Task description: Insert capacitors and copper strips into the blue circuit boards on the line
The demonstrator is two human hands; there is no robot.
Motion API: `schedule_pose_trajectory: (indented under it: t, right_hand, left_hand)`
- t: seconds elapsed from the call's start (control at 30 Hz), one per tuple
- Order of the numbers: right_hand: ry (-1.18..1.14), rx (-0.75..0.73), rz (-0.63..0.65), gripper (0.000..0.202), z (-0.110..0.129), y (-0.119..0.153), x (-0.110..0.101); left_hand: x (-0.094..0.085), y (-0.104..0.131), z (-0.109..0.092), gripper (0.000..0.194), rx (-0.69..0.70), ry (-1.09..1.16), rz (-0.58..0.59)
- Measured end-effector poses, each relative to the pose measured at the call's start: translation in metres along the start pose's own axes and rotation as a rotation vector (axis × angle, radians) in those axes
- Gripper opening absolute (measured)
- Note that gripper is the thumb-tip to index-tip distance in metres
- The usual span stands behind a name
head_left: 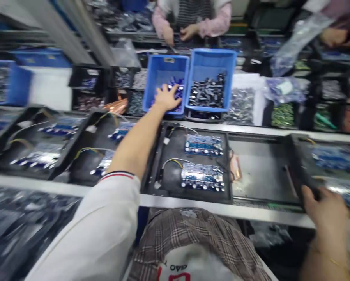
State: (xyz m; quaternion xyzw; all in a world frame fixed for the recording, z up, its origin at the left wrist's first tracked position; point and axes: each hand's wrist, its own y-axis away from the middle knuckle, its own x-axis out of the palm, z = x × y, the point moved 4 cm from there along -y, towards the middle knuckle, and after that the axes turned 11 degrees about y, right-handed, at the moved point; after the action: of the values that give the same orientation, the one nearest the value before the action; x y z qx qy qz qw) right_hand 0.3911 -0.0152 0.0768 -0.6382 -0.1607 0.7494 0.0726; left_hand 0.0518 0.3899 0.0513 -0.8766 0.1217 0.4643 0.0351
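My left hand [165,98] reaches far forward into the left blue bin [160,72] and rests on a heap of small blue parts [177,85]; whether it grips any is hidden. My right hand [325,210] holds the near corner of a black tray [302,171] at the right, which carries blue circuit boards [334,158]. Straight ahead lies another black tray [172,183] with two blue circuit boards [203,176] and their wires.
A second blue bin [213,62] of dark parts stands beside the first. Two more black trays [34,144] with boards sit at the left. A person's hands [181,33] work across the bench. Small compartments of parts and plastic bags [283,89] line the back.
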Motion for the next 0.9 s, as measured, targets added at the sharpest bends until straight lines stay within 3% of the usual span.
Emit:
schedule_pose_trajectory:
  t: [0.1,0.27,0.37,0.47,0.57,0.63,0.77,0.9]
  right_hand:
    - [0.06,0.177,-0.041,0.034,0.02,0.006,-0.008]
    - [0.094,0.37,-0.073,0.029,0.029,0.009,0.04]
    - [0.046,0.398,-0.013,0.023,0.035,0.014,0.062]
    - [-0.05,0.322,0.084,0.025,0.045,0.012,0.069]
    - [-0.123,0.199,0.19,0.025,0.045,0.002,0.063]
    - [-0.155,0.15,0.237,0.021,0.037,-0.011,0.054]
    - [-0.243,0.107,0.154,0.019,0.017,-0.049,0.029]
    - [-0.322,0.045,0.084,0.019,0.007,-0.074,0.013]
  left_hand:
    - [0.0,-0.01,-0.003,0.073,0.06,0.045,0.001]
    - [0.0,-0.009,-0.01,0.046,0.286,0.092,-0.108]
    - [-0.009,-0.012,-0.012,0.032,0.365,0.047,-0.2]
    - [-0.029,-0.019,-0.012,0.025,0.301,-0.011,-0.293]
    - [-0.047,-0.023,-0.014,0.023,0.127,-0.025,-0.361]
    - [-0.053,-0.02,-0.021,0.024,0.102,0.046,-0.423]
    - [-0.046,-0.013,-0.035,0.031,0.214,-0.046,-0.498]
    - [-0.035,-0.022,-0.034,0.029,0.109,-0.135,-0.46]
